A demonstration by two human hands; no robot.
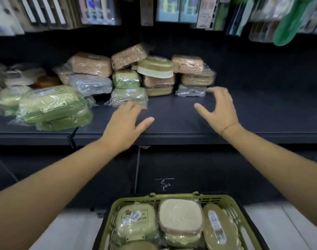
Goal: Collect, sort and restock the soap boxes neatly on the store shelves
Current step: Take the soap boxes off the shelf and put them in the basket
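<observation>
soap boxes [126,79] lie stacked just beyond the left hand [125,121] and right hand [220,109], both released and empty; sorting seems underway, so next grasp one stack squarely.

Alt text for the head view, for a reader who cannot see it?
Left hand and right hand reach, open and empty, toward untidy stacks of wrapped soap boxes on a dark shelf. A green basket below holds more boxes.
</observation>
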